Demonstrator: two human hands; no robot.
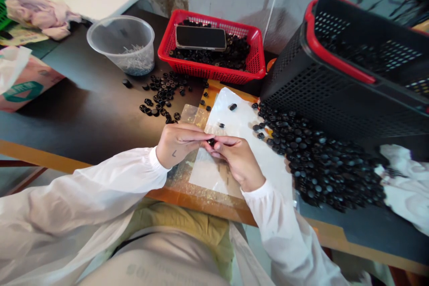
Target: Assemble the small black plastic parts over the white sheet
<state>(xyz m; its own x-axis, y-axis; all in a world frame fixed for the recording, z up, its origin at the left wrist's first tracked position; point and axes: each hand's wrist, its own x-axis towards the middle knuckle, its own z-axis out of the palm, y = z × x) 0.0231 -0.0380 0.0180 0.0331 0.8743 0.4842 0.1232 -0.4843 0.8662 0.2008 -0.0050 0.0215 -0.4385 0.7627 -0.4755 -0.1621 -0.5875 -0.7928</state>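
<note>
Between the fingertips of both hands is a small round black part (211,141), mostly covered by the fingers. My left hand (181,143) pinches it from the left. On its other side, my right hand (236,156) has thumb and fingers closed on the same part. Both hands are over a white sheet (214,170) on the table. Two more black parts, one of them a black piece (233,107), lie on the sheet beyond the fingers. To the right spreads a large heap of black round parts (321,165); a smaller scatter of black parts (164,91) lies to the left.
A red basket (214,71) of black parts, with a phone (201,38) on top, stands at the back. Left of it is a clear tub (120,40) holding thin metal pieces. A tall black basket (335,80) rises at right. A tissue box (30,80) sits far left.
</note>
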